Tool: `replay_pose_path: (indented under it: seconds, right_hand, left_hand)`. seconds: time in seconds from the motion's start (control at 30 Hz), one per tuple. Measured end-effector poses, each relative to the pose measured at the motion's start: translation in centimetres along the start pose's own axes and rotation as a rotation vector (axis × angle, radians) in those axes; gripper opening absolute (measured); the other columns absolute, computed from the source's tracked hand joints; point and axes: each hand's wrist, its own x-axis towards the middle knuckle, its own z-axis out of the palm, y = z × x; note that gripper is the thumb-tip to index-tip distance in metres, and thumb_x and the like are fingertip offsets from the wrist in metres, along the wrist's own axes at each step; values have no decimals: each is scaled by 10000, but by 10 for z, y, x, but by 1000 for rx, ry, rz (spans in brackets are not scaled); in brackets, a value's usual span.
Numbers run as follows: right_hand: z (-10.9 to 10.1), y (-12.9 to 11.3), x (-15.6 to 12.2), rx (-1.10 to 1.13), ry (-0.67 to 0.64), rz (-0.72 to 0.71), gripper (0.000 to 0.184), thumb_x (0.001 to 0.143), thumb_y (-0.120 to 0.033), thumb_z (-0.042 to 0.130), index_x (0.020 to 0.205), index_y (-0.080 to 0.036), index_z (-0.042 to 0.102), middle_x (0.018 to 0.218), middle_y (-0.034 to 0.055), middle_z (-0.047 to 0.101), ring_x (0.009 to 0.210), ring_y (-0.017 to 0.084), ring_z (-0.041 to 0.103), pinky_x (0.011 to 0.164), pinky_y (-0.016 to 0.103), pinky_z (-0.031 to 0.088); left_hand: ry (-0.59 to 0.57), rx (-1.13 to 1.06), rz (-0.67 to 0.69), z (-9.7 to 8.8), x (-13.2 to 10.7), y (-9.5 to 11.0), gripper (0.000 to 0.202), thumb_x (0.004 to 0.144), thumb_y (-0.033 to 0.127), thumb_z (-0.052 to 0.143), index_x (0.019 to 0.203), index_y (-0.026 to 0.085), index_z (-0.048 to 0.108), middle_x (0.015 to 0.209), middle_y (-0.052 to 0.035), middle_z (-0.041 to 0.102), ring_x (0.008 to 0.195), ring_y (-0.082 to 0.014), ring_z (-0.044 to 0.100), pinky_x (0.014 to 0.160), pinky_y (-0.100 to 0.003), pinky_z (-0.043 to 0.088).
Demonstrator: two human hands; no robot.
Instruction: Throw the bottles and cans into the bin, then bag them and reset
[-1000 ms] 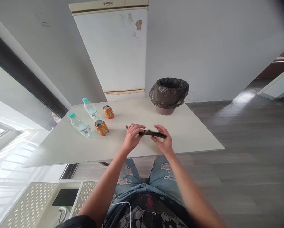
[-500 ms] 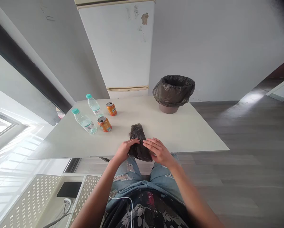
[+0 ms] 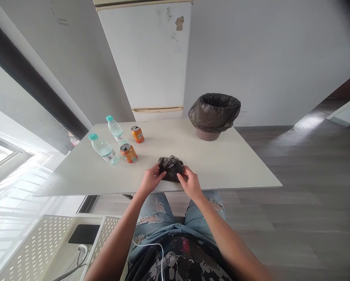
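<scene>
A black plastic bag (image 3: 171, 168), bunched into a short bundle, sits at the near edge of the white table (image 3: 221, 168). My left hand (image 3: 152, 179) pinches its left side between thumb and fingers. On the opposite side, my right hand (image 3: 190, 182) grips the bag the same way, thumb toward me. Left of the hands stand an orange can (image 3: 128, 153) and, behind it, a second orange can (image 3: 137, 134), both with opened tops. Two clear bottles with teal caps, a near bottle (image 3: 104, 150) and a far bottle (image 3: 116, 130), are beside the cans.
A brown bin (image 3: 207, 135) lined with a black bag (image 3: 218, 113) stands at the table's back right. Behind the table is a white fridge (image 3: 154, 58). A cream perforated basket (image 3: 37, 249) holding a dark flat object and a cable is at lower left.
The black bag was longer and lay partly over the table edge; now it is folded shorter and bunched on the table. Both hands have moved to its sides and closed on it.
</scene>
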Motion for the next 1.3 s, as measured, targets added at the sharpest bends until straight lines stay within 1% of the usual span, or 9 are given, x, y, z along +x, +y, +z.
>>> replay_pose_path:
  seconds: [0.13, 0.27, 0.37, 0.47, 0.6, 0.77, 0.9, 1.07, 1.3]
  right_hand:
    - [9, 4, 15, -58, 97, 92, 355, 983, -414, 550, 1275, -212, 551, 882, 71, 741, 728, 251, 713, 695, 372, 601]
    - [20, 10, 21, -230, 165, 82, 386, 961, -351, 543, 1314, -198, 517, 1077, 151, 678, 862, 277, 704, 732, 414, 616]
    - [24, 7, 17, -308, 285, 3, 505, 974, -356, 545, 1435, -177, 442, 1226, 206, 585, 1052, 320, 668, 831, 480, 622]
    - [22, -3, 12, -373, 358, -145, 484, 1026, -340, 480, 1486, -200, 428, 1324, 216, 544, 1246, 349, 587, 990, 540, 575]
    - [18, -18, 23, -479, 167, -332, 397, 1041, -218, 377, 1373, -210, 594, 1403, 181, 568, 1344, 319, 542, 1161, 530, 470]
    - [29, -18, 56, -587, -127, -329, 506, 1031, -141, 300, 1405, -178, 639, 1531, 126, 578, 1482, 273, 475, 1298, 523, 315]
    - [35, -5, 67, -734, -294, -187, 546, 1104, -298, 283, 1553, -102, 523, 1693, 149, 402, 1592, 317, 333, 1307, 554, 267]
    - [33, 5, 61, -821, -346, -116, 607, 1131, -401, 228, 1640, -131, 418, 1745, 107, 291, 1631, 290, 251, 1330, 544, 195]
    - [36, 3, 58, -858, -354, -85, 657, 1130, -437, 130, 1665, -148, 381, 1757, 59, 252, 1645, 244, 208, 1350, 513, 147]
  left_hand:
    - [49, 31, -61, 5, 6, 4, 350, 899, 382, 668, 1188, 217, 563, 651, 65, 630, 555, -143, 575, 581, -249, 432]
    - [87, 142, -56, 10, 11, 6, 425, 890, 328, 621, 1287, 234, 503, 703, 63, 595, 590, -161, 574, 618, -271, 435]
    - [164, 245, 13, 16, 11, 8, 524, 839, 259, 624, 1346, 229, 500, 974, -35, 661, 855, -220, 661, 809, -351, 529]
    - [260, 318, 72, 19, 7, 11, 546, 871, 268, 613, 1402, 201, 506, 1213, -138, 631, 1183, -313, 614, 1048, -489, 510]
    - [337, 429, 145, 23, 5, 15, 501, 991, 245, 480, 1483, 147, 492, 1433, -223, 557, 1399, -358, 513, 1184, -563, 418]
    - [9, 531, 234, 31, 19, 5, 566, 1040, 222, 362, 1596, 139, 426, 1669, -185, 428, 1607, -345, 304, 1292, -569, 281]
    - [-56, 610, 123, 36, 25, -6, 574, 1053, 269, 357, 1611, 173, 450, 1669, -175, 440, 1606, -400, 288, 1285, -687, 185]
    - [-43, 652, 88, 36, 22, -3, 591, 1068, 321, 358, 1642, 197, 421, 1687, -175, 404, 1599, -418, 296, 1247, -789, 104]
    - [-116, 862, 32, 31, 20, 6, 628, 1087, 324, 254, 1682, 139, 331, 1749, -123, 279, 1627, -410, 217, 1269, -721, 212]
